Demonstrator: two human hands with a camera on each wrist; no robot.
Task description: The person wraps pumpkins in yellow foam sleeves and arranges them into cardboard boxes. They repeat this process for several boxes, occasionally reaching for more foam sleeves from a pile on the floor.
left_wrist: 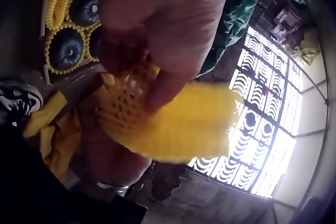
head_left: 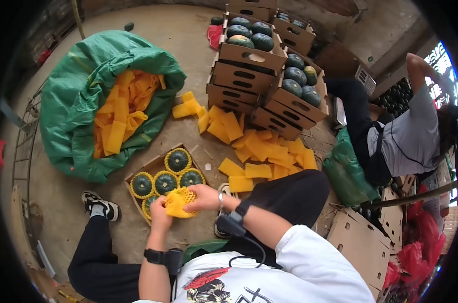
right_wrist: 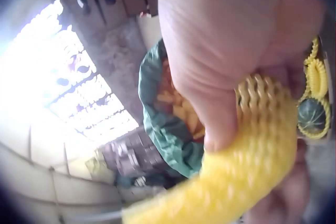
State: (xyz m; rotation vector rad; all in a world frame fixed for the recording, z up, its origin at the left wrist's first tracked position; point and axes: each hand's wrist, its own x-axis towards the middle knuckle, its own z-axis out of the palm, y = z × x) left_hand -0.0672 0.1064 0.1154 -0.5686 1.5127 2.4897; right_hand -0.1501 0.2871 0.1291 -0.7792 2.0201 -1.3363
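A yellow foam net sleeve (head_left: pixel 179 203) is stretched between both hands, just above the front of a cardboard box (head_left: pixel 144 208) of dark green squashes in yellow nets. My left hand (head_left: pixel 161 216) pinches its left side, and my right hand (head_left: pixel 205 197) grips the other side with the thumb on top. In the left wrist view the net (left_wrist: pixel 173 121) hangs from the left hand (left_wrist: pixel 163 29), its mesh spread near the thumb. The right wrist view shows the right thumb pressed on the net (right_wrist: pixel 252 145). Whether anything is inside the net, I cannot tell.
Behind the box stands a green sack (head_left: pixel 67 116) full of yellow nets. More flat nets (head_left: pixel 269 151) lie scattered on the floor beside stacked cartons (head_left: pixel 239 76) of squashes. At the right sits another person (head_left: pixel 411 136), near a green bag (head_left: pixel 347 166) and flattened cardboard (head_left: pixel 358 242).
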